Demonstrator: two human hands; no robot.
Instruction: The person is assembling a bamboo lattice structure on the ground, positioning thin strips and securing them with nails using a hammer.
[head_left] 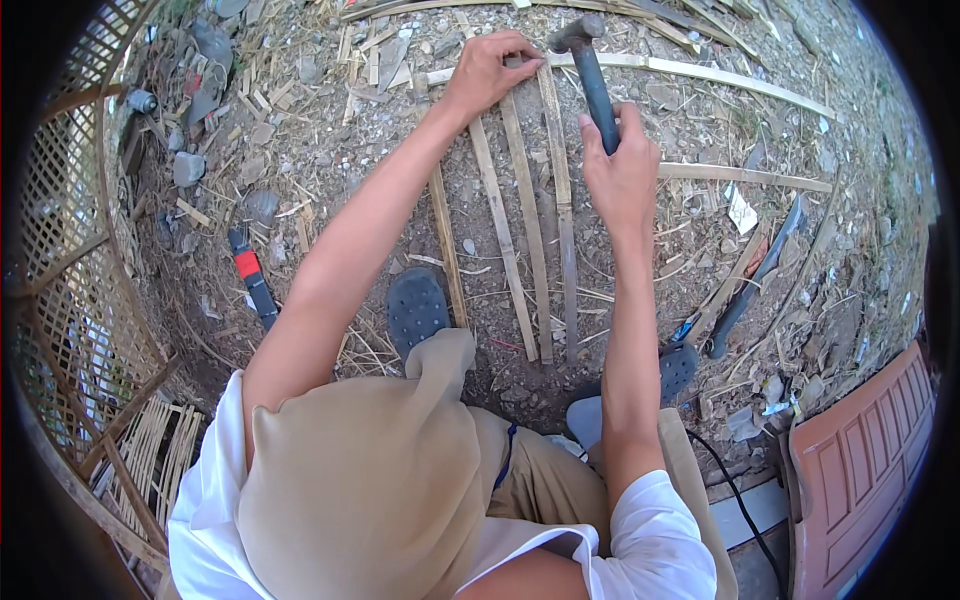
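My right hand is wrapped round the lower handle of a hammer. Its metal head is raised at the upper middle, just right of my left fingers. My left hand pinches with thumb and forefinger at the top end of a slat; whatever is between the fingertips is too small to make out. That end meets a long pale crosswise strip. More wooden slats lie roughly lengthwise to the left, fanning toward me.
Another crosswise strip lies at right. Beyond it rests a long dark-bladed tool. A black tool with a red band is at left. A lattice panel stands far left, a brown panelled board lower right. Stones and wood scraps litter the dirt.
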